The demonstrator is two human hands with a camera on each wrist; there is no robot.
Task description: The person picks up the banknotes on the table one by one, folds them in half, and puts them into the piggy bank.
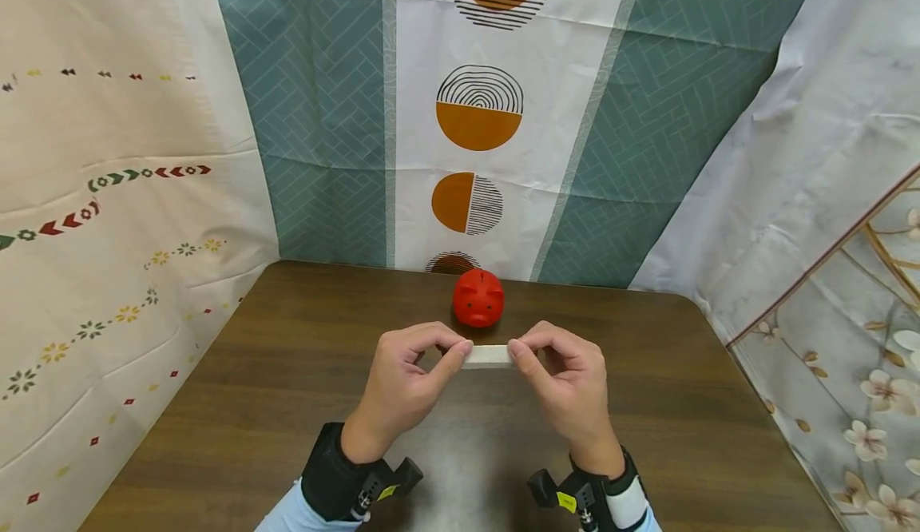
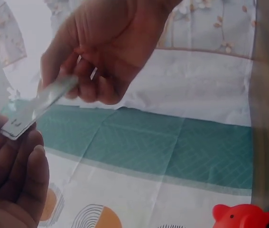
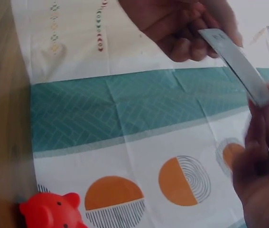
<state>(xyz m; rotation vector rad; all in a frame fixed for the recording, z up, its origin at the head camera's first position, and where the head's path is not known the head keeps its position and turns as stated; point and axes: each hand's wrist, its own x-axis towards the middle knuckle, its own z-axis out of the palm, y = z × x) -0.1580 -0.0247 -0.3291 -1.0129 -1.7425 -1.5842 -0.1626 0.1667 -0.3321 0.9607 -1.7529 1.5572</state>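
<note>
A thin, flat white strip (image 1: 489,357) is held level above the table between both hands. My left hand (image 1: 408,379) pinches its left end between thumb and fingers, and my right hand (image 1: 569,380) does the same at the right end. Small dark marks show on one end of the strip (image 2: 34,111) in the left wrist view. Its long pale face and a narrow dark line along the edge appear in the right wrist view, on the strip (image 3: 237,66). The exact kind of strip is unclear. Just beyond the hands stands a red piggy bank (image 1: 477,299), touched by neither.
The brown wooden table (image 1: 287,372) stretches out beneath the hands. Behind it hangs a green and white patterned cloth (image 1: 331,117). Pale cloth (image 1: 144,220) hangs at the left and floral cloth (image 1: 848,372) at the right.
</note>
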